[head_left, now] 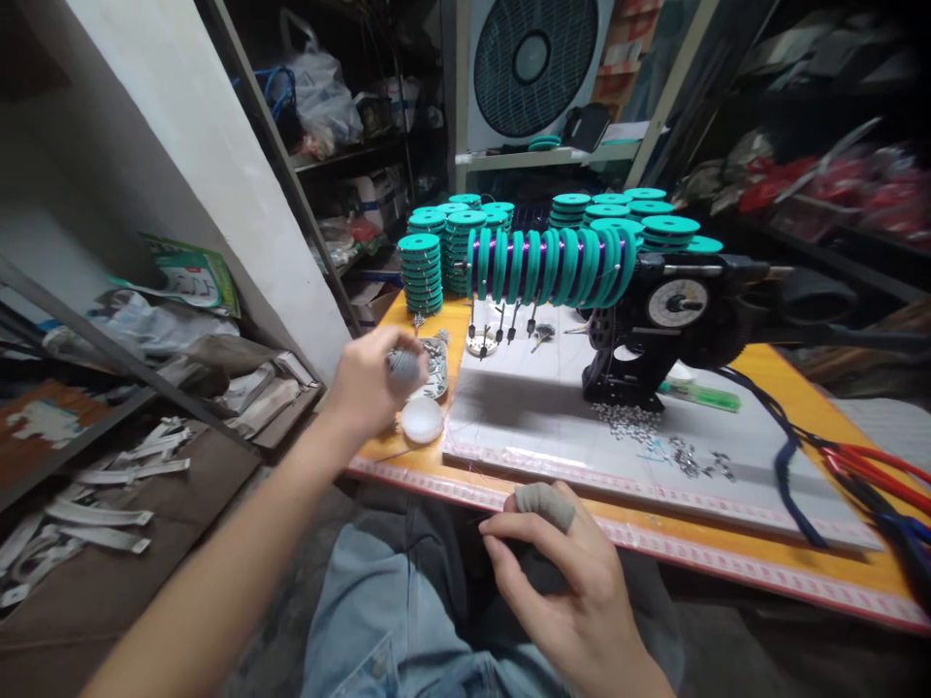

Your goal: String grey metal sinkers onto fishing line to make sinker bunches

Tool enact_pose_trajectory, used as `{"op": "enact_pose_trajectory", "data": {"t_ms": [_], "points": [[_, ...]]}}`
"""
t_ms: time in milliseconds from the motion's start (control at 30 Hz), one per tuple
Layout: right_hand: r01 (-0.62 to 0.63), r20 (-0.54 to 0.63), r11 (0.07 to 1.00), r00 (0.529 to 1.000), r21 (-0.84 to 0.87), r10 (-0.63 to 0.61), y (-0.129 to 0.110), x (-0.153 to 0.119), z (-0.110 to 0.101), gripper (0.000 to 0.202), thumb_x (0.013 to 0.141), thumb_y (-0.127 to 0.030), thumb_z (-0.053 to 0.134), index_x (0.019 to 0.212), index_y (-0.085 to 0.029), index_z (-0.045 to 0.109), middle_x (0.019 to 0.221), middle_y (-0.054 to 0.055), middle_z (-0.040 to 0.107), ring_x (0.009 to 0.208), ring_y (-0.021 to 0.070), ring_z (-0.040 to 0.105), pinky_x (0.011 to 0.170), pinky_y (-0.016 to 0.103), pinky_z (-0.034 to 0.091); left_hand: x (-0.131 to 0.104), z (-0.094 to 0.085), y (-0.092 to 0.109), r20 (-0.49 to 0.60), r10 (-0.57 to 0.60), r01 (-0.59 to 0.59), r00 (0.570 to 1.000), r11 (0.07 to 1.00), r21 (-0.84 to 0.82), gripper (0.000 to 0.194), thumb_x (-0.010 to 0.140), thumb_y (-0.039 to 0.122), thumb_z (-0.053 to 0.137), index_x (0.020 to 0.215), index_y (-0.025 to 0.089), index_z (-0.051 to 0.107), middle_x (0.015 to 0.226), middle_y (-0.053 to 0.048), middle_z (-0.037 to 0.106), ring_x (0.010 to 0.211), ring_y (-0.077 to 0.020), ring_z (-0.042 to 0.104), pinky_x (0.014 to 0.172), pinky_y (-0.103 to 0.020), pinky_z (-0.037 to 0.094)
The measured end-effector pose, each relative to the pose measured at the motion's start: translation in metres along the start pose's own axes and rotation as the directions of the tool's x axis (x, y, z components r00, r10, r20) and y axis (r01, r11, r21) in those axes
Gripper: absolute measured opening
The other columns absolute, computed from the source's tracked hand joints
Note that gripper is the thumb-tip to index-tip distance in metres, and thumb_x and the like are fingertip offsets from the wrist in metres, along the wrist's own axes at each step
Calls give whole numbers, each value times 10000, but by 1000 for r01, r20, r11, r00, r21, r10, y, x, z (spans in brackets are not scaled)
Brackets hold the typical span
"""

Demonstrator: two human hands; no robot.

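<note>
My left hand [374, 383], smeared by motion, is over a small tray of tiny metal parts [436, 368]. A grey wrap covers one of its bent fingers, and whether it holds anything is hidden. Just below that hand stands a round white dish [422, 420]. Near the table's front edge, my right hand [567, 582] pinches a thin dark strand [476, 520] between thumb and forefinger; another of its fingers also wears a grey wrap. Ahead, a row of teal spools [549, 267] wound with purple line sits on the shaft of a black machine [655, 320]. Small dark pieces dangle beneath them.
Stacks of teal spools [422, 276] stand behind the machine. Small metal beads [626, 421], a green tube [702, 396] and red-handled pliers [873, 465] lie on the right. A white board [524, 417] covers much of the yellow table [786, 383]. My legs are under its front edge.
</note>
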State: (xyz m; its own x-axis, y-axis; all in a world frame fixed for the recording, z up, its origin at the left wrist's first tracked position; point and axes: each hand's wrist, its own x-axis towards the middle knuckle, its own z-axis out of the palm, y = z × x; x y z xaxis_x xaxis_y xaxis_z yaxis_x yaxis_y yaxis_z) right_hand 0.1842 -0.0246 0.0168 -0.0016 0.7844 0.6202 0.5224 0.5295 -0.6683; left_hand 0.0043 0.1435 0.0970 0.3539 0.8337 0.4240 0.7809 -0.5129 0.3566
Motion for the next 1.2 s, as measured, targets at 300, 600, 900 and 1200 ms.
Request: {"op": "enact_pose_trajectory", "data": {"t_ms": [300,600,900,1200], "points": [[-142,52,972,989,185,135,-10,5,11,106,924,-128,581,897,-212,639,822,14,590,676,137,544,584,268,431,-133,44,38,327,-535,456,779,125,-881,279,726,371,845,961,240,772,706,-8,692,378,-27,326,385,-169,227],[-297,168,905,952,304,256,-14,3,22,134,866,-134,572,756,-207,556,768,4,602,741,165,584,671,287,459,-146,49,58,521,-533,427,667,-299,-853,339,553,362,961,727,179,735,696,-35,736,339,28,288,334,-105,187],[-337,169,845,941,416,292,-17,4,26,163,824,-110,561,728,-215,482,747,-4,569,704,152,564,636,265,462,-154,55,69,488,-587,381,646,-306,-872,346,514,357,973,697,200,726,642,4,698,375,-5,381,347,-110,266],[-354,174,829,935,433,308,-17,5,27,161,834,-133,562,725,-217,476,751,-4,559,702,153,557,623,265,458,-155,56,69,483,-606,361,632,-321,-875,313,517,305,971,679,202,723,637,14,695,366,0,357,336,-112,253]]}}
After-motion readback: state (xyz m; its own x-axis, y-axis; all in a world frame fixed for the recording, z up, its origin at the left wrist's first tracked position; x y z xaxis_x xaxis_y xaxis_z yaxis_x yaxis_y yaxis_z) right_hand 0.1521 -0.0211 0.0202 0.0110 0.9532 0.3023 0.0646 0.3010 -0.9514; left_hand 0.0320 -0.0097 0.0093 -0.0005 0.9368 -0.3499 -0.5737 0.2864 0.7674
